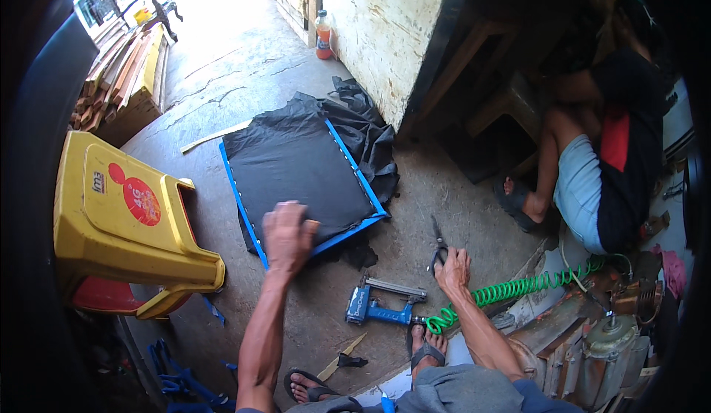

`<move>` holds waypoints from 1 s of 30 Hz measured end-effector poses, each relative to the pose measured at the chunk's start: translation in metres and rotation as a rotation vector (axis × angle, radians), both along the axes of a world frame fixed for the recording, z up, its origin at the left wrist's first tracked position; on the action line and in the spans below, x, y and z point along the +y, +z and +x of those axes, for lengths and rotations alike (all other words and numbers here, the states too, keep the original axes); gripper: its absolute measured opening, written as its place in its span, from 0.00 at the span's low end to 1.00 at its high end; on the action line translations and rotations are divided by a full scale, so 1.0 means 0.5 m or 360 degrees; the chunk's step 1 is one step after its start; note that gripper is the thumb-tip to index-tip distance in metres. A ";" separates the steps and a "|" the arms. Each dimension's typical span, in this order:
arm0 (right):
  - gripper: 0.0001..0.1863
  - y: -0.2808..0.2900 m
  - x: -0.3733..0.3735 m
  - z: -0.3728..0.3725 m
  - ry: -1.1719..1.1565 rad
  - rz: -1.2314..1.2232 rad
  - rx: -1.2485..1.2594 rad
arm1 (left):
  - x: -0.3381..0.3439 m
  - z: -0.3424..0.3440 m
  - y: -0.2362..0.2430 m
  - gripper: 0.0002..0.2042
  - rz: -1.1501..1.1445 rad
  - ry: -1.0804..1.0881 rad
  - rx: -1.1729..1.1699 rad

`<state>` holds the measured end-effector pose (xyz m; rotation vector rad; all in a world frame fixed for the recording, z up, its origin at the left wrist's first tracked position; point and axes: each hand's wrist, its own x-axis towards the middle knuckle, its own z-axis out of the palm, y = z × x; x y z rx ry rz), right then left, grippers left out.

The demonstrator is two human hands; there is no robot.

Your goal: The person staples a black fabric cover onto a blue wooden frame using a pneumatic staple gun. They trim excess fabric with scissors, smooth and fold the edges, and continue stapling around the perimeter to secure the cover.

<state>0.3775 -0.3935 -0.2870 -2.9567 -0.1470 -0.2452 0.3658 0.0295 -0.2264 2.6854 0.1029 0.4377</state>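
Looking down from my head, my left hand [287,237] lies flat, fingers spread, on the near edge of the black-covered panel [300,169], pressing the dark sheet down where it meets the blue frame [354,229]; I judge that weight keeps the cloth from slipping on the board. My right hand [453,267] is on the ground to the right, fingers curled around the handles of the scissors [438,241], whose blades point away from me; how tightly they are closed I cannot tell. Between my hands, just beyond my feet, the blue staple gun [381,306] lies on its side, near both hands, with the green coiled air hose [511,289] running from it off to the right toward a rusty machine [592,339]. Loose black fabric [366,128] bunches past the panel's far edge against a pale, stained wall [385,35]. The panel lies straight on the bare concrete floor [237,65], which is grey, cracked and dusty, with a thin wood strip [215,137] beside the panel's far corner. A yellow plastic stool [122,220] stands close on my left, stacked timber [122,72] behind it, and an orange drink bottle [323,35] stands by the wall. On the right another person [607,169] crouches beside dark wooden furniture, well apart from my work.
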 end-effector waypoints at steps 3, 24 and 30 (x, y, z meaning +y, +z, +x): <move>0.28 0.089 0.085 -0.035 0.0393 0.0646 0.0684 | 0.148 -0.090 -0.101 0.23 -0.0060 0.0575 -0.0037; 0.32 0.160 0.200 -0.112 0.0904 0.0153 0.0879 | -0.137 -0.130 -0.156 0.30 0.0214 -0.0026 -0.0408; 0.21 0.231 0.201 0.063 0.0471 0.0571 0.0996 | -0.165 -0.119 -0.171 0.23 0.0092 0.0052 -0.0528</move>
